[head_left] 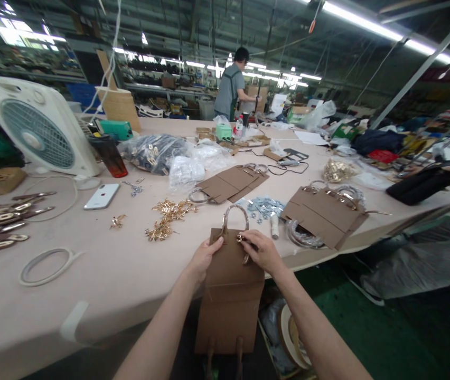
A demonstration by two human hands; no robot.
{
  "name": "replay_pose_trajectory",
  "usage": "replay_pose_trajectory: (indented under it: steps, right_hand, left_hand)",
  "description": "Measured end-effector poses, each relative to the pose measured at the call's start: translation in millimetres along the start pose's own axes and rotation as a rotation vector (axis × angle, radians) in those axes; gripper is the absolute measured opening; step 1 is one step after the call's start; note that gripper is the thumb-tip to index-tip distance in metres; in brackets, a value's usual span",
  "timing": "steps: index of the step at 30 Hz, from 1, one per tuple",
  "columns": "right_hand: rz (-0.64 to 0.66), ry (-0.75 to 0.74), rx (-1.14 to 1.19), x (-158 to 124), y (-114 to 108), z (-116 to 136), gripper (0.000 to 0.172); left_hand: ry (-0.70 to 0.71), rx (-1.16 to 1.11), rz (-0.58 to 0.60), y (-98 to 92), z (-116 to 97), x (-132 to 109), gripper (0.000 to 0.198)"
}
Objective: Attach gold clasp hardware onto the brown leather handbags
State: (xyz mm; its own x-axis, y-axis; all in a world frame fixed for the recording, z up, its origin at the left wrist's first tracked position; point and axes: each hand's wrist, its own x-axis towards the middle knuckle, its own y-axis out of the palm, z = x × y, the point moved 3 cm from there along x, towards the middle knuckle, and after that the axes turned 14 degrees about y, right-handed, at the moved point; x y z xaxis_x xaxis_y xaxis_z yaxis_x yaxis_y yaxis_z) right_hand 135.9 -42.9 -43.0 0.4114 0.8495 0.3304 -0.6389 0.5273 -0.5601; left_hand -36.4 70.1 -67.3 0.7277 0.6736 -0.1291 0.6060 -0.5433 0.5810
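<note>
A brown handbag body panel (pixel 231 295) hangs over the table's near edge, its lower part folded down towards me. The handle (pixel 237 209), wrapped in clear film, arches above its top edge. My left hand (pixel 205 256) grips the panel's left edge, thumb on the front near the handle's left end. With closed fingers, my right hand (pixel 262 252) pinches a small gold metal fitting (pixel 240 238) at the handle's right side. The handle's loose right end (pixel 245 258) hangs below those fingers. Exactly how the fitting sits on the handle is too small to tell.
Gold fittings (pixel 171 211) and silvery-blue metal pieces (pixel 265 207) lie in piles beyond my hands. More brown panels (pixel 324 211) rest at right. A phone (pixel 101 196), tape roll (pixel 46 266) and fan (pixel 37 129) are at left. One person (pixel 230 87) stands across the table.
</note>
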Motion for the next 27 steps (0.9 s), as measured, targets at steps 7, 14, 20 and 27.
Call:
replay_pose_trajectory:
  steps: [7,14,20,27]
  right_hand:
    - [0.023,-0.035,-0.011,1.9,2.3,-4.2,0.031]
    - [0.070,-0.054,-0.060,2.9,1.8,-4.6,0.034]
    - [0.029,-0.075,-0.142,-2.2,4.7,2.3,0.034]
    - [0.015,-0.163,-0.235,-2.5,9.0,4.0,0.034]
  left_hand:
    - [-0.008,0.022,0.002,-1.4,-0.6,0.2,0.046]
    - [-0.021,0.002,-0.005,-2.6,1.1,0.4,0.045]
    - [-0.009,0.012,0.007,-4.0,2.2,0.5,0.045]
    - [0.001,0.006,-0.005,-1.8,1.4,-1.3,0.051]
